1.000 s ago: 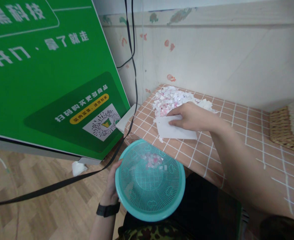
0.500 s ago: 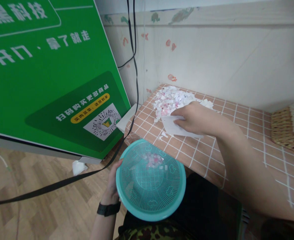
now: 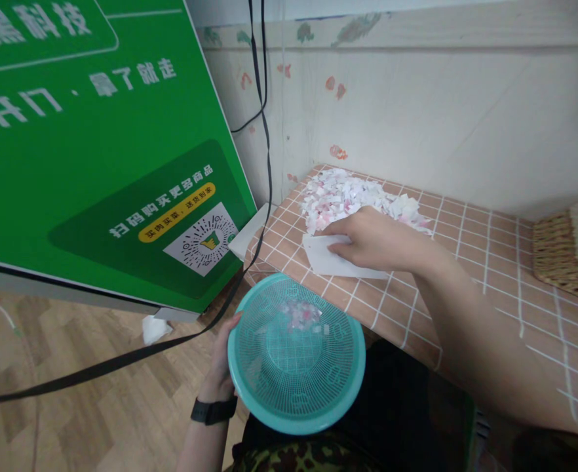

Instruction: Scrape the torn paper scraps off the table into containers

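Note:
My left hand (image 3: 223,359) grips the rim of a turquoise plastic colander (image 3: 296,400), which is tilted just below the table's edge. Some white and pink paper scraps (image 3: 303,316) lie inside it. Over the table, my right hand (image 3: 362,239) pinches a flat white card (image 3: 335,257) between thumb and fingers. The card's lower edge is close to the tabletop, near its front edge. Right behind that hand spreads a heap of torn white and pink paper bits (image 3: 348,195), partly hidden by the fingers.
The table has a brown cloth with a white grid (image 3: 397,301). A woven basket (image 3: 559,262) stands at the right. On the left is a green printed panel (image 3: 97,164), with a black cable (image 3: 269,164) hanging across its front. White crumpled paper (image 3: 155,329) lies on the wooden floor.
My right hand has moved slightly left and toward the table's front edge with the white card. The left hand and the colander have stayed in place.

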Tool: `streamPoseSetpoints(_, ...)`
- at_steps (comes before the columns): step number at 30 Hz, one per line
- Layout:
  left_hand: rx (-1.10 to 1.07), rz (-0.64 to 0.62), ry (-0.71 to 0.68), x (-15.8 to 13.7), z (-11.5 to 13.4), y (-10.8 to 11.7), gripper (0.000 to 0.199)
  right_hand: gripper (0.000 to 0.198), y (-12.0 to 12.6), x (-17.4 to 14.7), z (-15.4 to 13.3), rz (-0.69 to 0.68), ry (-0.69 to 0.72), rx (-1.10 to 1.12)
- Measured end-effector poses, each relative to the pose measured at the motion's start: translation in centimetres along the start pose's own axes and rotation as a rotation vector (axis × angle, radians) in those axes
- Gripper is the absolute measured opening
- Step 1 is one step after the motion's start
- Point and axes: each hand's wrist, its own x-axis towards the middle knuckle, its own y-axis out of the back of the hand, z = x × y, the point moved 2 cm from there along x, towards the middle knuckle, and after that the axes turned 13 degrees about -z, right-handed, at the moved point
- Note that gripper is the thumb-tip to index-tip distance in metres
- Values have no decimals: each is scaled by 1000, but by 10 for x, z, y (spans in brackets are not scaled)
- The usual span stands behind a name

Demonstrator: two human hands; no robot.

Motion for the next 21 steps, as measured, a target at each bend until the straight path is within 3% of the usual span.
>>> streamPoseSetpoints(15,12,-12,10,1,0,1,26,29,-5,9,1,111,-67,-53)
streamPoseSetpoints(21,-9,-15,17,2,-1,2,24,24,3,1,21,99,-125,-22)
